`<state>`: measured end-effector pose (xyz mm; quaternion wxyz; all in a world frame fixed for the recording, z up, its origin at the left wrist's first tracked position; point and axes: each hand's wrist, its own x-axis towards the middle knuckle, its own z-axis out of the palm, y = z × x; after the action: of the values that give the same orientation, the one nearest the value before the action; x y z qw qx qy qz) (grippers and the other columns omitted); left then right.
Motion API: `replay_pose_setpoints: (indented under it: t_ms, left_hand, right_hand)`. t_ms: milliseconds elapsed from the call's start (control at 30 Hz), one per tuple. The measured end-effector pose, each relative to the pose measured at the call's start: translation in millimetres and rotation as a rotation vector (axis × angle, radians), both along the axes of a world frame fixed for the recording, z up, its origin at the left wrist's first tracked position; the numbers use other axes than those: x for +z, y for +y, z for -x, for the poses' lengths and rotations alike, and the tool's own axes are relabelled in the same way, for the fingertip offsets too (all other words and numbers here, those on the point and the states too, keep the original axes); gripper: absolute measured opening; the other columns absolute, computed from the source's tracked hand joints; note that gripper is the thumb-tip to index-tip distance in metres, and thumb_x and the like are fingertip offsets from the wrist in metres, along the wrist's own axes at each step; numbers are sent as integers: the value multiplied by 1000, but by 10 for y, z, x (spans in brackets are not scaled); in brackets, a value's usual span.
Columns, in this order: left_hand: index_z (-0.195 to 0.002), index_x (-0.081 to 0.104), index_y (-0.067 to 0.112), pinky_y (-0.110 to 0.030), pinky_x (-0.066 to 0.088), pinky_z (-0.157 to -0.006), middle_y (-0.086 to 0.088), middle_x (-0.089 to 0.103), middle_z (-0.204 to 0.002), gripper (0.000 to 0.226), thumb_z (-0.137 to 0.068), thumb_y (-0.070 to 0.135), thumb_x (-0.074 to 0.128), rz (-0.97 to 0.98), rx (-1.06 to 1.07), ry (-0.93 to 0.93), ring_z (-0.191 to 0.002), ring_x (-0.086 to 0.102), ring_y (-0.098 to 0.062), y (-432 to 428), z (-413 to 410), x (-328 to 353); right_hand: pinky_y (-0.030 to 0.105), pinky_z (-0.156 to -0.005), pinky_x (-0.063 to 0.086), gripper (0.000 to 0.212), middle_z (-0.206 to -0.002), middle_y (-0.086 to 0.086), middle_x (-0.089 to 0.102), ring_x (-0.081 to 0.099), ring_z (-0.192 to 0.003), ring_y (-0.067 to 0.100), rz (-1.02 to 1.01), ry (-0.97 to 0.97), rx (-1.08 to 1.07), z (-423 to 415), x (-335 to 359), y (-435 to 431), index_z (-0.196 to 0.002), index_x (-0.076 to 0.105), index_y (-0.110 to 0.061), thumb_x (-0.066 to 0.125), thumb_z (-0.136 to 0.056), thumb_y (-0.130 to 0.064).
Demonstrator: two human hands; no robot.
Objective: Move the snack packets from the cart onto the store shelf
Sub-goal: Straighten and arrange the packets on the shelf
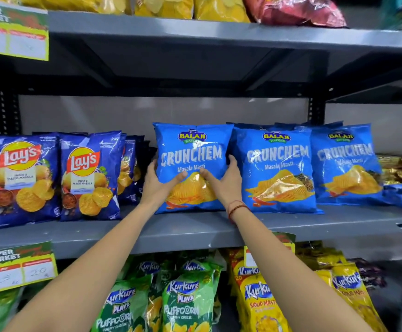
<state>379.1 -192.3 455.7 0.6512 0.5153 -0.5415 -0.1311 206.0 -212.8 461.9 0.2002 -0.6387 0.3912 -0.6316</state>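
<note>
A light-blue Crunchem packet [191, 149] stands upright on the grey middle shelf [291, 222]. My left hand [158, 185] grips its left edge, thumb across the front. My right hand [224, 180] grips its right edge the same way; a red thread circles that wrist. Two more Crunchem packets [279, 164] [346, 164] stand in rows to the right, touching the held one. The cart is out of view.
Dark-blue Lay's packets [85, 173] stand in rows to the left of the gap beside my left hand. Gold packets [398, 168] lie at far right. Green and yellow Kurkure packets [188, 300] fill the shelf below; yellow and red bags sit above. Price tags [19, 265] hang on shelf edges.
</note>
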Motion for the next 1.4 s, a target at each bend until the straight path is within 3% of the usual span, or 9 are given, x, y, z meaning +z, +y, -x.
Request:
replay_pose_setpoints:
  t_ms: [200, 300, 500, 700, 833, 1033, 1100, 1200, 1400]
  left_hand:
    - [-132, 38, 13, -17, 25, -101, -12, 44, -131, 58, -86, 43, 56, 460, 337, -212, -122, 39, -20, 223, 412, 112]
    - [-126, 45, 11, -28, 34, -103, -11, 47, -126, 45, -87, 33, 54, 510, 185, -333, -119, 43, -20, 254, 841, 158]
    - [-130, 43, 15, -37, 42, -101, -2, 49, -129, 47, -89, 32, 58, 364, -171, -300, -118, 46, -12, 90, 1699, 132]
    - [-140, 27, 12, -34, 26, -110, -9, 32, -145, 62, -90, 37, 54, 234, -95, -214, -134, 31, -21, -167, 2087, 118]
    - [-146, 9, 18, -44, 25, -109, -8, 18, -155, 88, -82, 59, 53, -132, -110, -26, -139, 22, -28, -328, 2089, 136]
    - [-140, 29, 8, -37, 36, -99, -8, 42, -143, 102, -62, 57, 75, -349, -323, 299, -127, 41, -27, -445, 1923, 121]
    - [-132, 41, 10, -26, 40, -86, -4, 52, -127, 90, -62, 51, 78, -329, -338, 304, -113, 52, -16, -457, 1908, 102]
    - [-93, 64, 21, -7, 46, -49, 2, 66, -98, 36, -64, 36, 81, -226, -385, 325, -67, 63, 3, -477, 1939, 59]
    - [-85, 63, 25, -6, 45, -46, 10, 67, -82, 25, -68, 30, 80, -147, -405, 331, -71, 61, 2, -418, 1971, 73]
  right_hand:
    - [35, -100, 40, 73, -138, 10, 45, 41, -126, 23, 338, 193, -265, 263, 120, 376, -144, 32, -10, 61, -87, -46]
    - [32, -99, 38, 65, -135, 10, 49, 43, -124, 24, 361, 133, -311, 582, 188, 394, -140, 39, -9, 60, -89, -43]
    - [40, -102, 34, 66, -135, 16, 48, 41, -126, 33, 182, 22, -504, 1320, 201, 134, -137, 43, -7, 60, -88, -46]
    - [47, -106, 36, 84, -146, 15, 41, 39, -134, 33, -41, -24, -399, 1696, 118, -143, -145, 31, -10, 54, -84, -63]
    - [48, -102, 39, 88, -139, 17, 52, 49, -126, 36, -187, -85, -282, 1751, 32, -297, -148, 25, -16, 50, -82, -69]
    - [36, -84, 36, 71, -124, 11, 63, 53, -108, 26, -60, -117, -297, 1764, -24, -429, -136, 42, -17, 53, -84, -63]
    - [33, -81, 32, 67, -123, 10, 63, 46, -97, 17, -10, -135, -283, 1794, -22, -477, -135, 45, -17, 54, -85, -61]
    - [32, -84, 37, 63, -110, 4, 62, 43, -86, 8, 14, -139, -232, 1852, -2, -553, -136, 45, -16, 54, -87, -56]
    - [21, -82, 36, 56, -105, -8, 56, 47, -96, 11, -13, -112, -126, 1869, -38, -607, -135, 42, -18, 52, -91, -51]
